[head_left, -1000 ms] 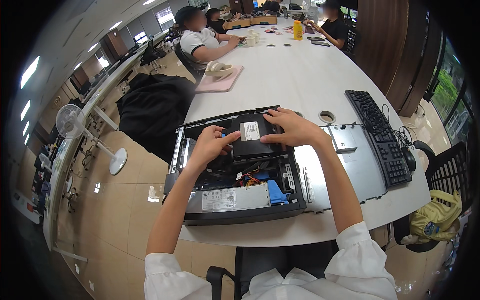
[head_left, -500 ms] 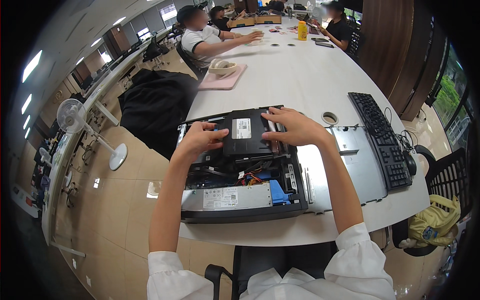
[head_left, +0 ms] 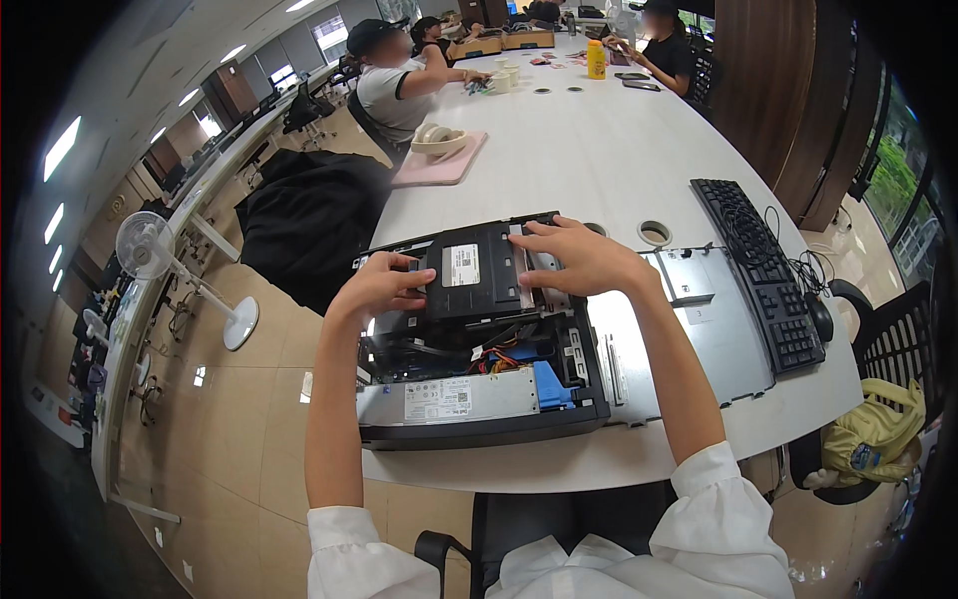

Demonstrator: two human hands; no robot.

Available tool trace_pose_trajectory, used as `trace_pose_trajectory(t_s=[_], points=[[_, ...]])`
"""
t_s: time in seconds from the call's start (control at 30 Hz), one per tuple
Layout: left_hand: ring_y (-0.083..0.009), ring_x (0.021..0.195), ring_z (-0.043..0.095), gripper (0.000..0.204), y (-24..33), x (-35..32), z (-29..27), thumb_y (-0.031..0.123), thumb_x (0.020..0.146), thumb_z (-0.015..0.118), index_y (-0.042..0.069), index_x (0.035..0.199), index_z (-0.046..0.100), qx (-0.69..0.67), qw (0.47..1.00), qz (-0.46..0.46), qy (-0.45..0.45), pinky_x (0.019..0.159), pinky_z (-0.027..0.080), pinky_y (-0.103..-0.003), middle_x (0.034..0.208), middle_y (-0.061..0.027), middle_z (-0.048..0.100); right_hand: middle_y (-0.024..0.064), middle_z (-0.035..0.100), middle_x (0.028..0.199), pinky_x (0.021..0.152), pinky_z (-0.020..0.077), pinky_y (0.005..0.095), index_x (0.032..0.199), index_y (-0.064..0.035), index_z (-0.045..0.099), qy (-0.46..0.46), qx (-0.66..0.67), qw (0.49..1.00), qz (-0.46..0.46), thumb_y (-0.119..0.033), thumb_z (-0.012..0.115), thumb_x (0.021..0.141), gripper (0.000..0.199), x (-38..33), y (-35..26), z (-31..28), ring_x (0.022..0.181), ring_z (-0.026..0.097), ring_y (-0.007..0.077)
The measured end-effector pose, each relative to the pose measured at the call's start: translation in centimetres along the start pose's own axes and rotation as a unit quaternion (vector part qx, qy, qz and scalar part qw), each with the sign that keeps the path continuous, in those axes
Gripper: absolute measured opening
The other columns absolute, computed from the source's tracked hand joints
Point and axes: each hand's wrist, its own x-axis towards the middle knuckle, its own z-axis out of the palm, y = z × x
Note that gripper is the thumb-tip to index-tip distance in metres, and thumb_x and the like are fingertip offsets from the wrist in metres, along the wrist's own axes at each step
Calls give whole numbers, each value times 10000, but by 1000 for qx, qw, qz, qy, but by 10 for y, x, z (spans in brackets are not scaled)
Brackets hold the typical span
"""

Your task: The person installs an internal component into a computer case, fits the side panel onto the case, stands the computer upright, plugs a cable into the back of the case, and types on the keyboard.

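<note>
Open black metal computer case [head_left: 479, 433] lies flat on a long white table [head_left: 569, 170]. Flat black rectangular plastic drive unit [head_left: 489, 268] sits over the case's far section, white label up. Left hand [head_left: 375, 286] bends thumb and fingers at the unit's left edge (whether they pinch it, cannot tell). Right hand [head_left: 582, 260] spreads, fingertips and thumb at the right edge. Silver metal power supply [head_left: 499, 393] nearer the body; black plastic keyboard [head_left: 740, 262] well to the right.

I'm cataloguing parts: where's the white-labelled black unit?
Near the head view's centre, the black unit is over the far half of the open case, between left hand and right hand.
</note>
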Motion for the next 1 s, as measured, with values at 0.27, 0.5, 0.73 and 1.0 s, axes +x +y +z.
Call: trace_pose_trajectory(t_s=[0.27, 0.5, 0.73, 1.0], points=[[-128, 922, 671, 598, 4, -5, 2, 225, 917, 791, -23, 1383, 509, -7, 1000, -10, -29, 810, 627, -276, 1101, -86, 635, 176, 467, 1561, 1233, 267, 507, 1500, -155, 529, 28, 36, 998, -38, -591, 622, 951, 707, 4, 11, 8, 1510, 281, 446], [-137, 925, 681, 588, 1, -3, 16, 227, 935, 772, -10, 1394, 492, -50, 998, 16, -40, 800, 618, -266, 1110, -99, 631, 214, 675, 1306, 1115, 435, 455, 1433, -103, 594, 34, 77, 996, 39, -481, 633, 973, 597, 5, -10, -5, 1357, 524, 407], [-175, 936, 702, 596, -3, -3, 16, 138, 944, 747, -33, 1429, 446, -186, 979, 37, -74, 775, 625, -300, 1203, -132, 632, 269, 694, 1234, 1000, 531, 437, 1335, -74, 677, 108, 227, 966, 65, -395, 660, 946, 504, 9, -17, -6, 1179, 674, 385], [-102, 837, 708, 550, 3, -7, 2, 114, 960, 721, 39, 1450, 484, -124, 988, 12, -92, 697, 630, -256, 1083, -61, 680, 241, 727, 1144, 946, 539, 412, 1312, -96, 696, 92, 223, 968, 64, -391, 654, 927, 486, 10, -19, 0, 1069, 709, 362]])
